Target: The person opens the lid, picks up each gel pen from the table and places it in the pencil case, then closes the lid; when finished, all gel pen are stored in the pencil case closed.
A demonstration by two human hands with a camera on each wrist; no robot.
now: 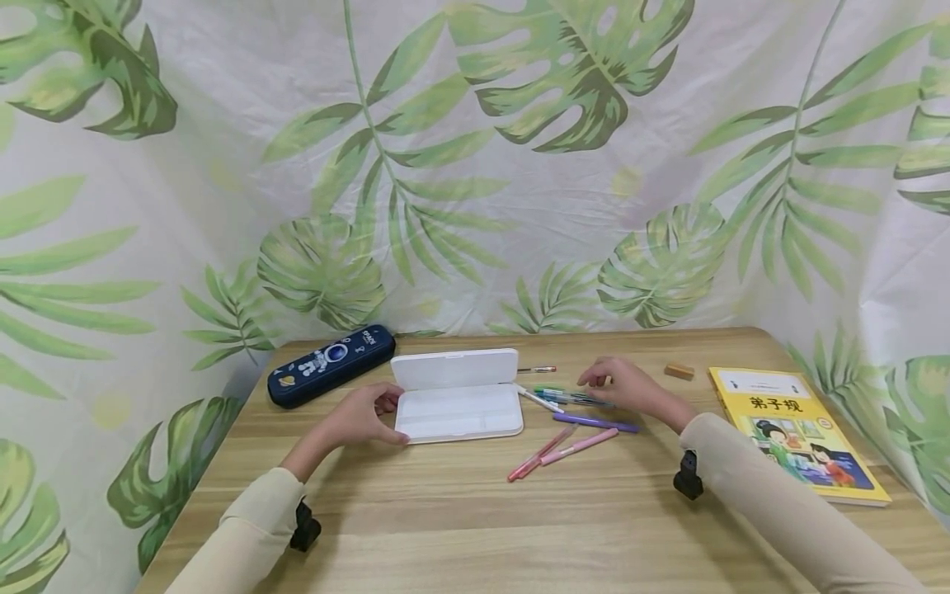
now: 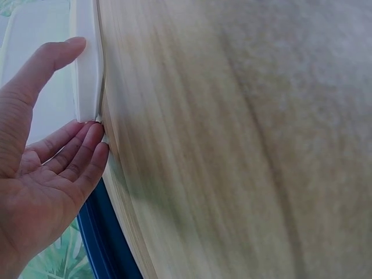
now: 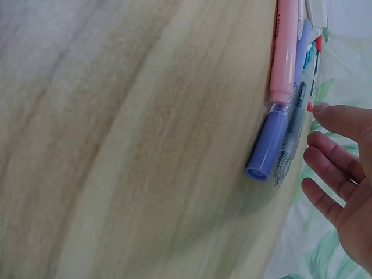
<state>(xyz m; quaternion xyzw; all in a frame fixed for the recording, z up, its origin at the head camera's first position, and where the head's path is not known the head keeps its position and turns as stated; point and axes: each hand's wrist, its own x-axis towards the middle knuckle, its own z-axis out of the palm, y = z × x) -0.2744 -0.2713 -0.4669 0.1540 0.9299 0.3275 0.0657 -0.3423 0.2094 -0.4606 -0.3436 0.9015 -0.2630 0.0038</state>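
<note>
A: What are you counting on the table [image 1: 460, 520]?

B: One open white pencil box [image 1: 445, 427]; I'm making it the clock's centre. One navy pencil case [image 1: 331, 365] is lying at ten o'clock, one brown block [image 1: 679, 372] is resting at three, and one yellow book [image 1: 801, 441] is lying farther out at three.

A: And pens?

B: One purple pen [image 1: 595, 422] is lying at three, one white pen [image 1: 539, 399] is lying just beside the box at three, and one red-ended pen [image 1: 545, 369] is showing between two and three. One light pink pen [image 1: 586, 445] and one reddish pen [image 1: 530, 464] are lying at four. The clear pens [image 1: 560, 395] with green and blue parts are overlapping, so I can't tell their number.

A: Which way is everything pointing?

B: The box's long axis is running nine to three, its lid standing along the twelve o'clock side. The purple pen is running nearly nine to three, the white one ten to four, the pink and reddish ones roughly eight to two.

A: The hands?

B: The left hand [image 1: 364, 414] is holding the box's nine o'clock end, thumb and curled fingers [image 2: 95, 163] meeting it. The right hand [image 1: 627, 386] is hovering over the clear pens, fingers loosely bent, apart from the thumb, gripping nothing visible. Whether any fingertip is touching a pen, I can't tell.
</note>
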